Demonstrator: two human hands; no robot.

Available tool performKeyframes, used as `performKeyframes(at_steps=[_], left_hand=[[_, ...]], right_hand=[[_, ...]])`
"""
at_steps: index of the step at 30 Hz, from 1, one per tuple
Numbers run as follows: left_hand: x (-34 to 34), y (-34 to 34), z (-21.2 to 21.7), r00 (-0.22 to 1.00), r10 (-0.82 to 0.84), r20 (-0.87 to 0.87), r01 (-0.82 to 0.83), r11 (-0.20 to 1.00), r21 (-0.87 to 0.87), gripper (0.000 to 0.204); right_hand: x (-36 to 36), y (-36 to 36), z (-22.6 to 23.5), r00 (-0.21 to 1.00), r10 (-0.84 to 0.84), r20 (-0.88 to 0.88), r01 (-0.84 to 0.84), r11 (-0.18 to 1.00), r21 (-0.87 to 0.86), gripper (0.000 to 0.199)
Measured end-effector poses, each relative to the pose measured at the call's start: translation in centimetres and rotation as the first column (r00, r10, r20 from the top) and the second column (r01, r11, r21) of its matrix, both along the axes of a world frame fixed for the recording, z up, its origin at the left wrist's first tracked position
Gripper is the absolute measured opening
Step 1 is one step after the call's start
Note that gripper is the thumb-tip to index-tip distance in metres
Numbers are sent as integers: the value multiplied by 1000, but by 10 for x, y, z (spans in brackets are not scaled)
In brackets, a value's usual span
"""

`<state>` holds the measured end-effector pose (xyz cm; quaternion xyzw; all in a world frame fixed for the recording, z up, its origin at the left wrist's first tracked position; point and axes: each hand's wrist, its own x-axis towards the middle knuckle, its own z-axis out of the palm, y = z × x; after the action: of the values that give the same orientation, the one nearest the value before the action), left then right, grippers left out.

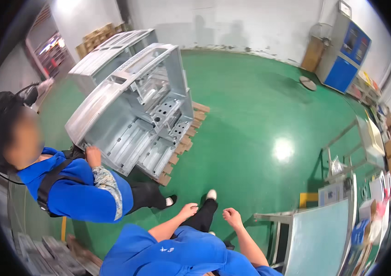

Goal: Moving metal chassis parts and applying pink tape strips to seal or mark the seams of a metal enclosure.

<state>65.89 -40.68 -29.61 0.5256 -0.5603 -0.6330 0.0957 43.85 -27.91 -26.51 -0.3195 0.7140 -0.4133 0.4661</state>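
My left hand hangs in front of my body at the lower middle, its fingers loosely curled in and nothing visible in them. To the right of it is my right hand, also closed with the fingers bent and holding nothing that I can see. Neither hand touches anything. Ahead on the left stands a large grey metal cabinet frame with open bays and perforated plates, resting on a wooden pallet. A co-worker in a blue shirt stands on my left, one hand at the frame's near edge.
A second metal frame stands behind the first. At my right is a glass-topped table, with a metal rack beyond it. A blue and grey cabinet stands far right. Metal bars lie at lower left.
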Motion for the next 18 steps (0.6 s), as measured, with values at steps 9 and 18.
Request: performKeyframes(at_steps=[9,18], left_hand=[[-220,-306,75,660,374,-651,-633,744,-214,36],[-264,-551,197,673,521,-525,-674,141,-725,50]], right_hand=[[-175,-281,88,893,198,-404,-316,915,-251,19],[-250,-591,144,909,392,142,-330,885,-328,21]])
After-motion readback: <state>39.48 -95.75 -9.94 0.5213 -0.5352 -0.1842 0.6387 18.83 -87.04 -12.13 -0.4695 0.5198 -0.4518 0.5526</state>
